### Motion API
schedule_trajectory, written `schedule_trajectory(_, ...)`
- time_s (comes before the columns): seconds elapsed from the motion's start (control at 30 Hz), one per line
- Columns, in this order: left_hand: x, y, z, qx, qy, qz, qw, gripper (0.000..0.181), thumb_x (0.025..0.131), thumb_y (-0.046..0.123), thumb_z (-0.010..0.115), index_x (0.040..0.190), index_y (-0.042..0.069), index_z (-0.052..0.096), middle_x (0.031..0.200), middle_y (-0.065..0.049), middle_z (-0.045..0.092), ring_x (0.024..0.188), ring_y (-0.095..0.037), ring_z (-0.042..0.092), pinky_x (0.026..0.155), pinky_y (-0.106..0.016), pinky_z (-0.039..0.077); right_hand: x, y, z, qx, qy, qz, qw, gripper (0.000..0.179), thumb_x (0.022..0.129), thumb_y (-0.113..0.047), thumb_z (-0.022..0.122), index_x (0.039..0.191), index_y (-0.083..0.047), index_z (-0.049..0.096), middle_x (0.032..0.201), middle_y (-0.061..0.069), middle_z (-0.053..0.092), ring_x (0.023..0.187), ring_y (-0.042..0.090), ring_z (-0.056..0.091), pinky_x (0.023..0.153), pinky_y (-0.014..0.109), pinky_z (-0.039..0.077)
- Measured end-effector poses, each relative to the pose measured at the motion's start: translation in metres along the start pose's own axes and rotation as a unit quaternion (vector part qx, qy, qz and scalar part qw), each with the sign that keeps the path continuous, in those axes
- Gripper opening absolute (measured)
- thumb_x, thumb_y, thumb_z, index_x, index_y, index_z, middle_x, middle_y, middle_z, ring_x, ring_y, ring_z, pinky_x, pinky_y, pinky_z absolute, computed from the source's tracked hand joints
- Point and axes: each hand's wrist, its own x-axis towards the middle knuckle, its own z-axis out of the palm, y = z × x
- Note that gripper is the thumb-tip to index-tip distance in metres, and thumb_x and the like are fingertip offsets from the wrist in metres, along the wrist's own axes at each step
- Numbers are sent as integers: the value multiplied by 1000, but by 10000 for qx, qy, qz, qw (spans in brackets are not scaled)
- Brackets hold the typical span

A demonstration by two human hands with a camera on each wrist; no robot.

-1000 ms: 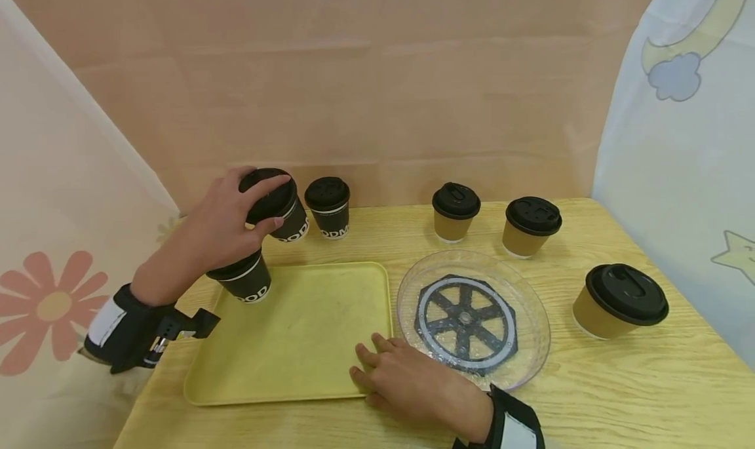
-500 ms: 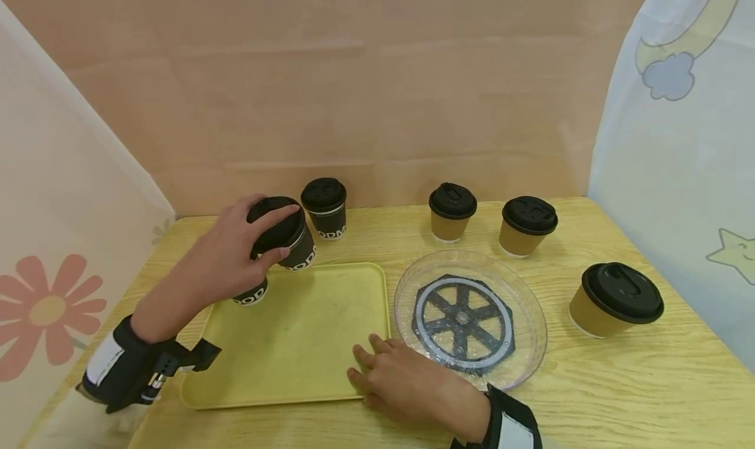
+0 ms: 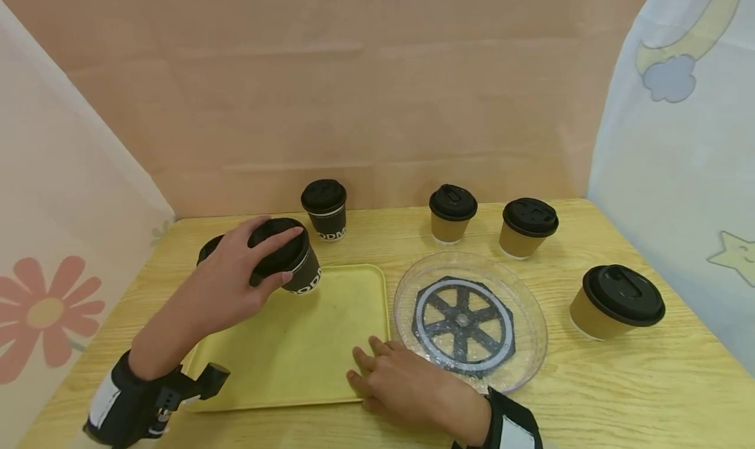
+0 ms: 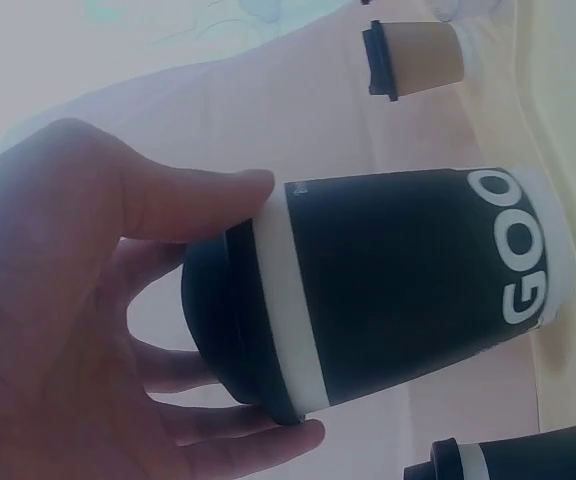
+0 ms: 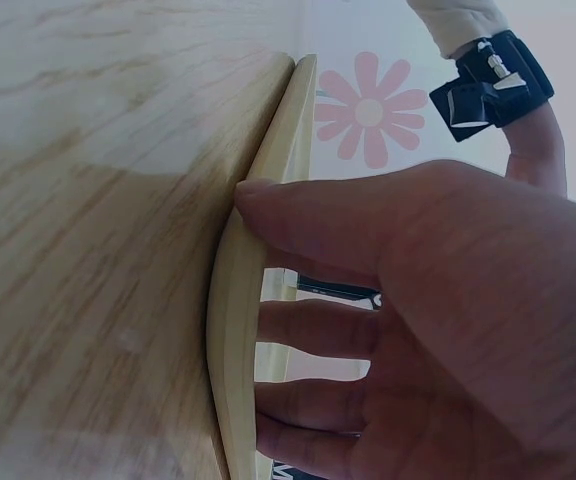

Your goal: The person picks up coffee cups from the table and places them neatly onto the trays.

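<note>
My left hand (image 3: 230,285) grips a black paper coffee cup (image 3: 308,275) by its lid, thumb on one side and fingers round the other. The cup is upright over the back part of a yellow tray (image 3: 307,344); whether its base touches the tray cannot be told. Behind that hand, a second black cup (image 3: 208,247) is mostly hidden, with part of its lid showing. My right hand (image 3: 407,380) rests on the tray's front right corner, fingers spread over it. In the right wrist view, the thumb (image 5: 268,205) touches the tray's rim (image 5: 230,330).
A smaller black cup (image 3: 327,213) stands near the back wall. Three brown lidded cups (image 3: 451,226), (image 3: 522,239), (image 3: 601,318) stand to the right. A clear round dish (image 3: 533,344) with a dark wheel-like pattern sits beside the tray. Cloth walls border the table.
My left hand has brought the black cup forward, lower and slightly right, from behind the tray to over its back part. The right hand has stayed at the tray corner.
</note>
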Motion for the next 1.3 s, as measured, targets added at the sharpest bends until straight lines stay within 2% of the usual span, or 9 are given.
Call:
schedule_trajectory(0.23, -10, 4, 3, -17, -51, -32, 10000, 59, 90, 27, 69, 145, 34, 46, 148, -24, 37, 130, -47, 41, 97, -66, 38, 0, 0, 1, 104, -100, 22, 9999, 39, 96, -39, 57, 134, -28, 59, 144, 3, 53, 129, 34, 53, 102, 42, 48)
schedule_trajectory(0.63, -22, 13, 7, -57, -277, -61, 9996, 62, 89, 26, 71, 144, 38, 46, 148, -20, 38, 130, -47, 41, 89, -65, 44, 0, 0, 1, 84, -124, 78, 9999, 41, 95, -40, 59, 134, -29, 59, 144, 3, 53, 130, 34, 53, 103, 42, 47)
schedule_trajectory(1.0, -23, 17, 10, -139, -695, 16, 9975, 60, 87, 27, 72, 141, 40, 49, 147, -20, 41, 131, -48, 42, 90, -64, 45, 0, 1, 2, -10, -89, 46, 9999, 40, 95, -41, 59, 133, -30, 60, 143, 2, 54, 129, 33, 54, 101, 41, 49)
schedule_trajectory(1.3, -26, 16, 10, -135, -750, 56, 9971, 61, 85, 27, 75, 139, 41, 50, 146, -18, 43, 130, -48, 43, 93, -66, 42, 1, 1, 0, -10, -89, 3, 10000, 39, 96, -39, 58, 133, -29, 60, 143, 3, 54, 129, 33, 54, 100, 40, 49)
